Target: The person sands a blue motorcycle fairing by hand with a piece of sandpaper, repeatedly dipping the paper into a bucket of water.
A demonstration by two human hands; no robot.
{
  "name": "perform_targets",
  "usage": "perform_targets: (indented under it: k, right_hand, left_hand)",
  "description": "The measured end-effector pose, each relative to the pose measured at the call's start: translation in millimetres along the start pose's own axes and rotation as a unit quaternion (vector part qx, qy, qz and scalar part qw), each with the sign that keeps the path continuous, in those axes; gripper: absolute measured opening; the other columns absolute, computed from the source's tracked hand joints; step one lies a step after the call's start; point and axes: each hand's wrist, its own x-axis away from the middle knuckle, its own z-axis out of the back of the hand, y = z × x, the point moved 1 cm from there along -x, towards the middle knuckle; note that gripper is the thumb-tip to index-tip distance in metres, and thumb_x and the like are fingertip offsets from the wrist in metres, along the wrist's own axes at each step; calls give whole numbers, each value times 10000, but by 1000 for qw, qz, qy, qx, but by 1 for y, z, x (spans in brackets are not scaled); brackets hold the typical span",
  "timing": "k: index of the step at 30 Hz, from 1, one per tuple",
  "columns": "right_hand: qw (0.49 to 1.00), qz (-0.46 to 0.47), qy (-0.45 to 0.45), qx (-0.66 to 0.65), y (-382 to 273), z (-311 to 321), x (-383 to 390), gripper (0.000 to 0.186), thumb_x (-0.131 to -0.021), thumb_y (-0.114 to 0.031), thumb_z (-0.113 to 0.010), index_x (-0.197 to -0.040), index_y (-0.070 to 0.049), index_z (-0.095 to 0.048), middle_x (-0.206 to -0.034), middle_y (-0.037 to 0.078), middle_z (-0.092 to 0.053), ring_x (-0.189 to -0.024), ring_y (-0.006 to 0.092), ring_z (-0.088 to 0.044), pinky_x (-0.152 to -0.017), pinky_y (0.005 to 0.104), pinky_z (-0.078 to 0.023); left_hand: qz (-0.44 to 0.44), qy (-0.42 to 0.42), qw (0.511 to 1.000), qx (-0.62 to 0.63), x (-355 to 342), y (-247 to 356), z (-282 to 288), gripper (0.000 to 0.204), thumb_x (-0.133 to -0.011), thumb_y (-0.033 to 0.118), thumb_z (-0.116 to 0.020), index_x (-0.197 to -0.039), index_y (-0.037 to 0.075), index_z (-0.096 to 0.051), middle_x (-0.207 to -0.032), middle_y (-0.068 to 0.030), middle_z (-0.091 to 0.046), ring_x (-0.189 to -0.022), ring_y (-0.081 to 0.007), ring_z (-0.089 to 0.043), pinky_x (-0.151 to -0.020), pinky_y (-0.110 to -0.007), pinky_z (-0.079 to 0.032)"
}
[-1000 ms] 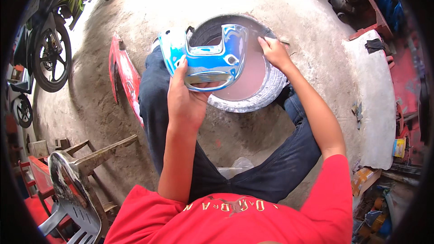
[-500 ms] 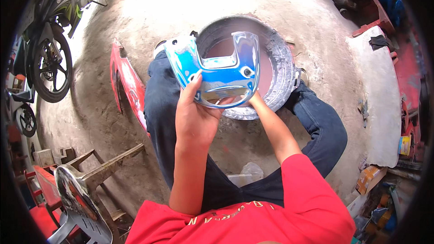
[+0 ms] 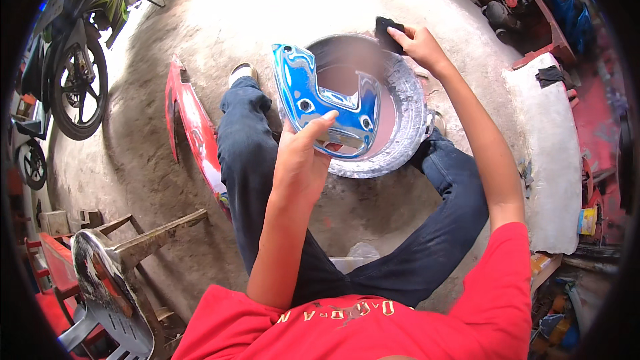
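Head view, only one. My left hand [image 3: 303, 153] has its fingers closed on the lower edge of a glossy blue-and-silver U-shaped panel [image 3: 347, 119], thumb on its face; panel sits above the left part of a round, grey, white-smeared basin [image 3: 408, 107] holding murky pinkish liquid [image 3: 337, 70]. One-handed grip on slick gloss: if wet, it could slip into the basin. My right hand [image 3: 421, 47] pinches a flat black pad [image 3: 387, 32] over the basin's far-right rim. Loose pinch could drop it beyond, on the rough grey concrete floor [image 3: 467, 93]; picked-up grit would likely scratch the gloss.
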Motion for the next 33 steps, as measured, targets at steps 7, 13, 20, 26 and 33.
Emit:
perform_targets:
  k: [7,13,20,26,33]
  right_hand:
    - [977,214,12,18,-102,-62,95,329,-979,-265,-607,-1146,-1,-711,-992,227,-729,-938,370,-715,-822,420,-549]
    - [918,393,-44,26,-104,-92,142,369,-937,-97,-584,-1298,-39,-633,-1200,237,-672,-1156,391,-639,-969,457,-528]
    - [910,412,-38,38,-81,-89,132,384,-941,-76,-560,-1314,-12,-619,-1311,234,-625,-1276,353,-579,-1084,425,-471]
    - [958,280,1,65,-66,-84,114,394,-949,-93,-516,-1318,18,-600,-1340,256,-603,-1296,372,-560,-1101,438,-445]
    - [981,188,-36,33,-52,-82,111,406,-919,-81,-526,-1304,18,-610,-1286,268,-628,-1242,391,-589,-1057,453,-470]
  left_hand:
    - [40,-7,995,-89,3,-10,-2,352,-833,25,-686,-1169,52,-584,-1063,-60,-664,-992,-168,-638,-716,-309,-480]
    - [24,-8,983,-181,3,-11,2,648,-867,4,-671,-1411,101,-333,-1192,-72,-581,-983,-181,-653,-773,-326,-544]
    - [-19,-47,984,-168,-3,-2,7,582,-899,38,-686,-1427,36,-439,-1224,-84,-624,-1028,-148,-656,-804,-309,-558]
    - [52,-74,986,-137,-5,-1,5,374,-1040,205,-559,-1358,12,-516,-1230,-100,-657,-1079,-172,-671,-944,-350,-557]
    - [37,10,995,-96,-7,-7,-1,395,-1085,352,-467,-1242,6,-576,-1147,-116,-689,-997,-202,-690,-895,-368,-561]
